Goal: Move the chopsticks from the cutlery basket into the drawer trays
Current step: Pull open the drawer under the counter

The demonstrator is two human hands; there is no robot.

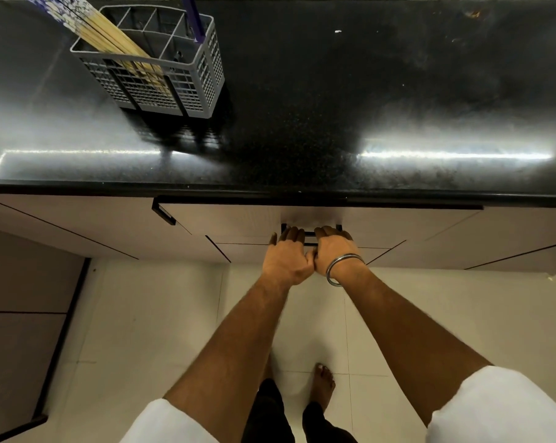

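Note:
A grey cutlery basket (161, 71) stands on the black countertop (350, 100) at the back left. Several wooden chopsticks (100, 30) with blue-patterned tops lean out of its left compartment. A purple-handled utensil (193, 17) stands in a right compartment. Below the counter edge, my left hand (287, 255) and my right hand (335, 249) sit side by side with fingers curled over the black drawer handle (310, 235). The drawer front (238, 219) is closed, so the trays inside are hidden. A metal bangle circles my right wrist.
Beige cabinet fronts run left and right of the drawer, with another black handle (163, 212) at the left. A dark cabinet side (20, 314) stands at the lower left. My bare feet are on the white tiled floor (142, 314).

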